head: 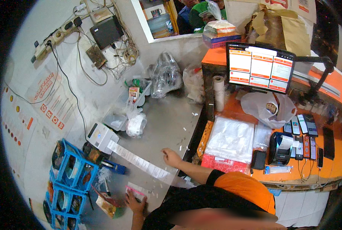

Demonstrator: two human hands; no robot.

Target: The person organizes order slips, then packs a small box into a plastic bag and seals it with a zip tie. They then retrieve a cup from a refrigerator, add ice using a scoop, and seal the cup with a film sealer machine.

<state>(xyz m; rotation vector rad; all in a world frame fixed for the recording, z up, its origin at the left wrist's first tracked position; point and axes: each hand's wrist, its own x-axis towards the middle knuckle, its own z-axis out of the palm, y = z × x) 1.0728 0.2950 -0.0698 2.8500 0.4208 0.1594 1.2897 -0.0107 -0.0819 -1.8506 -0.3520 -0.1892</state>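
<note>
My left hand point(135, 201) lies with fingers apart on a small paper pad point(139, 193) with a pink stripe, at the near edge of the grey counter. My right hand point(171, 158) is held over the counter with its fingers curled. Whether something small is pinched in it cannot be seen. Between the hands runs a long strip of printed labels point(139, 158), which comes out of a white label printer point(102, 137). Its near end hangs at the counter's edge. A small clear packet of food point(106, 205) sits left of my left hand.
Blue plastic crates point(73, 169) stand at the left, beside a blue tape dispenser point(113, 166). Bagged containers point(136, 125) sit behind the printer. On the orange counter are clear plastic bags point(230, 139), a receipt printer point(278, 152), several phones and a screen point(260, 67). People point(199, 14) appear beyond the window.
</note>
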